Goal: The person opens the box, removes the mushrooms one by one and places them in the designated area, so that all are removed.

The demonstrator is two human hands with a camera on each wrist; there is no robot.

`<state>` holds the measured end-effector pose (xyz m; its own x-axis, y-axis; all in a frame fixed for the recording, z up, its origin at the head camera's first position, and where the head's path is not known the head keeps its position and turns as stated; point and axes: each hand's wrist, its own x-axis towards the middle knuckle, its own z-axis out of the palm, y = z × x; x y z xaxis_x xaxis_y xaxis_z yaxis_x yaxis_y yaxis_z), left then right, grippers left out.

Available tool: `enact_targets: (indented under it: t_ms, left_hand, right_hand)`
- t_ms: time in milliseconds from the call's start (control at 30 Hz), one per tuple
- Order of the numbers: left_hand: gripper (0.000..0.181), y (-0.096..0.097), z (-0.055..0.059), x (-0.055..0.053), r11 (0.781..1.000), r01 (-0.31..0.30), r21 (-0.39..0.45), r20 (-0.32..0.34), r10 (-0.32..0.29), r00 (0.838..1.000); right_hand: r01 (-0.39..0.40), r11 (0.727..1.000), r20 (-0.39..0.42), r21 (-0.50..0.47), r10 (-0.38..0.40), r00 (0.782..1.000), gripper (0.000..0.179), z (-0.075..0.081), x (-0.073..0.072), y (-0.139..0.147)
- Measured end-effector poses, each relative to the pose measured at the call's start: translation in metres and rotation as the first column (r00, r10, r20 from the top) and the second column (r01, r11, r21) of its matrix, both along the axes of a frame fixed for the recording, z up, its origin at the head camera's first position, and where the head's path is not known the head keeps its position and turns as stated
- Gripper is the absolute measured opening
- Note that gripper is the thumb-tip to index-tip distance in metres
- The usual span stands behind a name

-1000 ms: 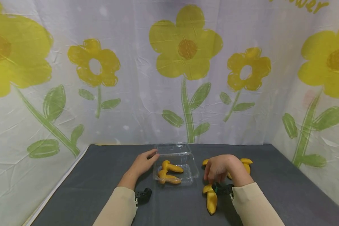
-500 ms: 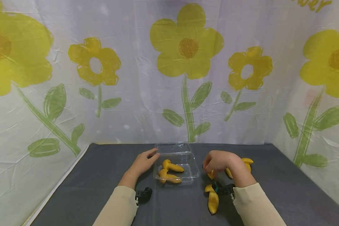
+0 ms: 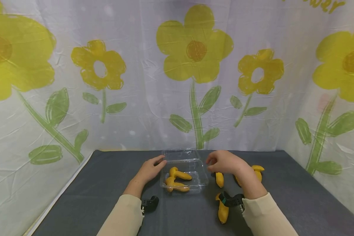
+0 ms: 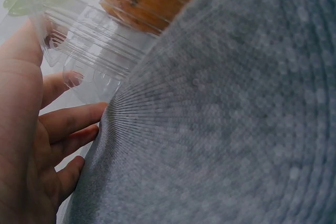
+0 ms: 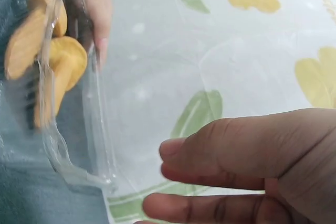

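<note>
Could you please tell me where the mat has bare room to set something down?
The gray mat is bare left of the left hand and along the far right edge. It is crowded in the middle: the clear box, the right hand and loose bananas beside it.

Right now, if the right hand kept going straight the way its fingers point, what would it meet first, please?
Most likely the clear plastic container: the right hand points left toward its right rim. Depth is uncertain; it may pass above.

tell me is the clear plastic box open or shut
Open: the clear plastic clamshell box has its lid folded back behind it, and two yellow banana-shaped pieces lie uncovered inside.
</note>
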<state>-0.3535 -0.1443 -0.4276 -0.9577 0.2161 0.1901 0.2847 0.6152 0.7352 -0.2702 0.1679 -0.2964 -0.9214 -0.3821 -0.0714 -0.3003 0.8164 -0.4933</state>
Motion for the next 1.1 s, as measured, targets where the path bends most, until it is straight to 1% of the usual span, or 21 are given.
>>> enact_targets:
  t_ms: [100,300,500,633,700,800,933,1100]
  left_hand:
    - [0.055,-0.001,0.000,0.001,1.000,-0.004,0.004,0.007,0.004,1.000]
    - [0.052,-0.001,-0.001,-0.001,1.000,-0.009,-0.008,-0.003,0.009,1.000]
    - [0.054,0.000,-0.001,-0.002,1.000,-0.011,0.010,0.002,0.011,1.000]
    - [0.054,-0.001,-0.002,-0.003,1.000,-0.014,0.011,-0.003,0.014,1.000]
    - [0.053,-0.001,-0.003,-0.003,1.000,-0.015,-0.003,-0.017,0.015,1.000]
    - [0.053,-0.001,-0.003,-0.003,1.000,-0.020,-0.008,-0.018,0.020,1.000]
    - [0.054,0.000,-0.003,-0.003,1.000,-0.025,-0.001,-0.004,0.025,1.000]
    - [0.053,0.001,-0.002,-0.004,1.000,-0.022,-0.011,-0.002,0.022,1.000]
  right_hand:
    - [-0.013,1.000,-0.049,-0.001,0.013,0.999,0.024,-0.001,0.000,-0.007]
    - [-0.071,0.997,-0.127,0.004,0.071,0.989,0.027,-0.009,-0.001,-0.023]
    - [-0.092,0.996,-0.145,0.021,0.094,0.985,0.033,-0.021,-0.002,-0.042]
    - [-0.136,0.990,-0.164,0.031,0.139,0.977,0.033,-0.027,-0.002,-0.053]
    - [-0.165,0.985,-0.169,0.039,0.170,0.971,0.035,-0.031,-0.002,-0.058]
    - [-0.195,0.979,-0.170,0.054,0.201,0.965,0.036,-0.037,-0.002,-0.064]
    - [-0.226,0.972,-0.176,0.061,0.234,0.956,0.034,-0.046,-0.004,-0.070]
    - [-0.266,0.964,-0.224,0.028,0.265,0.938,0.028,-0.059,-0.007,-0.074]
